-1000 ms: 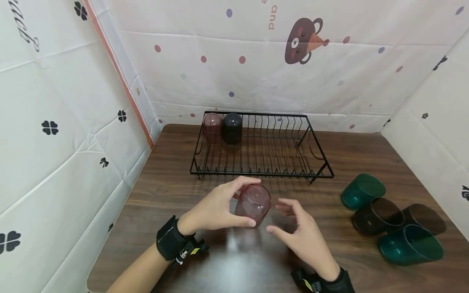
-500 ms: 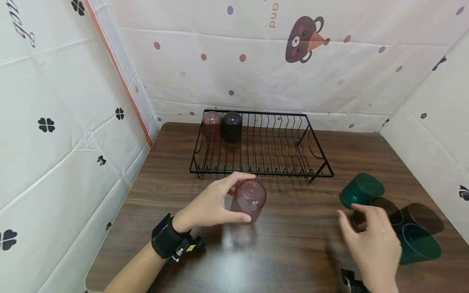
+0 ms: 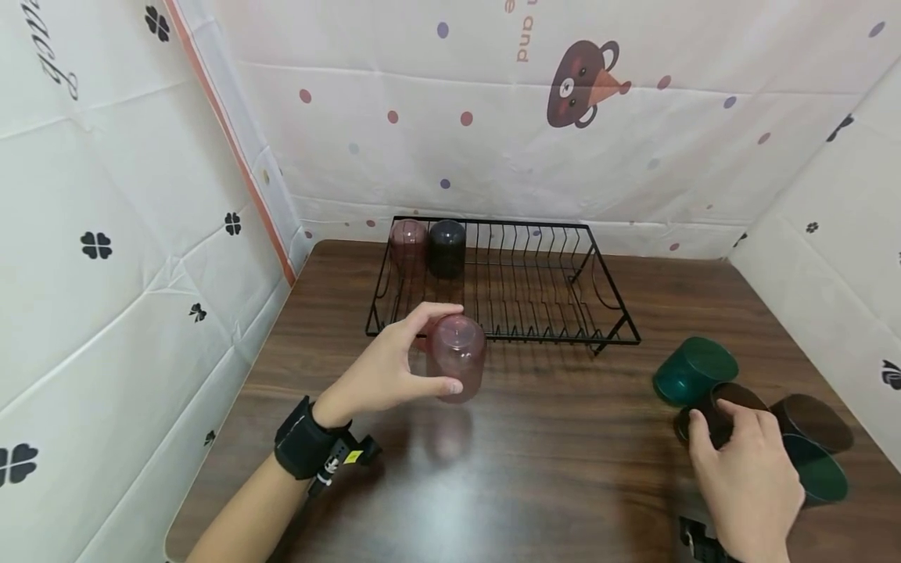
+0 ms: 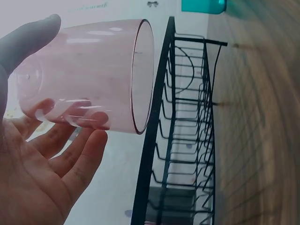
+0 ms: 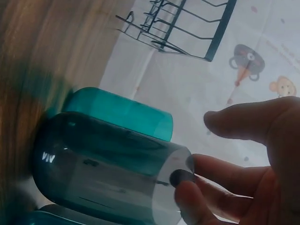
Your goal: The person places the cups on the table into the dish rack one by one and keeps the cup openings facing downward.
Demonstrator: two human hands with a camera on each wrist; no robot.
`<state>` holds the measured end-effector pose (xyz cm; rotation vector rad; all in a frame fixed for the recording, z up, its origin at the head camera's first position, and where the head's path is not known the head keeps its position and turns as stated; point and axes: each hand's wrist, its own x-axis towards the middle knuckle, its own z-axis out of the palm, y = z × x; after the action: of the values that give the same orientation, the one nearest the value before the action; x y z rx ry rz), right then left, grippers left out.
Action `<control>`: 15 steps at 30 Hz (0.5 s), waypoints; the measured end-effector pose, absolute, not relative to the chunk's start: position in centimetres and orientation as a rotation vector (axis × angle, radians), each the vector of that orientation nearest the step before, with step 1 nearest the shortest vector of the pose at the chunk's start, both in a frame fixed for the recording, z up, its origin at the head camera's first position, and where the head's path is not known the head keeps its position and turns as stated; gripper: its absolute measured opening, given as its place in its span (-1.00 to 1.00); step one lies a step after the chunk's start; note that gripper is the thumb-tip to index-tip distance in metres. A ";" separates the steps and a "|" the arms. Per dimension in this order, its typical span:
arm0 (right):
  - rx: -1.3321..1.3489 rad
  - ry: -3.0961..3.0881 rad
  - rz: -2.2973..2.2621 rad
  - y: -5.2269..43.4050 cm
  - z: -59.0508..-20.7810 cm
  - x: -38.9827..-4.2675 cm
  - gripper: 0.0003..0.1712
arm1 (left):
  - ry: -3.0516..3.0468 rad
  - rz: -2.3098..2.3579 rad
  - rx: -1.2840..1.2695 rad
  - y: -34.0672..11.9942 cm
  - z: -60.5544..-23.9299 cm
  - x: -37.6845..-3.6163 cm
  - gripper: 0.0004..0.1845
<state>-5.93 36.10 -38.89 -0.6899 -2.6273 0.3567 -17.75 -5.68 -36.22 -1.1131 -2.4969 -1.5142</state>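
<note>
In my left hand (image 3: 387, 371) I hold a clear pink cup (image 3: 459, 363), bottom up, at the front left of a black wire dish rack (image 3: 549, 338). Its mouth points down toward the rack in the left wrist view, thumb on one side and fingers on the other. My right hand (image 3: 749, 473) is at a dark see-through cup (image 3: 712, 421) standing on the table. In the right wrist view, fingertips (image 5: 187, 197) are at that cup's rim, while the thumb (image 5: 234, 123) is apart from it.
Around the dark cup stand a green cup (image 3: 693, 371), a brown cup (image 3: 813, 422) and another green cup (image 3: 820, 473), partly behind my right hand. The rack's back left holds an upturned pink cup (image 3: 408, 244) and an upturned dark cup (image 3: 446, 250). A patterned sheet (image 3: 338, 156) hangs behind.
My left hand has carried the pink cup left and forward to the rack's front edge. My right hand has left its place beside the pink cup and gone right to the dark cup.
</note>
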 end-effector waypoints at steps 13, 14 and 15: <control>-0.693 -2.649 0.386 36.8 -39.8 -6.2 -0.57 | -2.509 -1.499 -0.957 -7.5 -35.5 -19.6 -0.10; -0.696 -2.650 0.392 36.8 -39.9 -6.3 -0.57 | -2.508 -1.503 -0.943 -7.5 -35.5 -19.8 -0.10; -0.699 -2.648 0.398 36.9 -40.0 -6.3 -0.57 | -2.505 -1.509 -0.929 -7.6 -35.5 -19.9 -0.11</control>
<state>-6.27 36.87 -39.97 -0.6988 -2.6484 0.3976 -19.86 -7.58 -35.49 -0.9295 -2.5049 -1.5092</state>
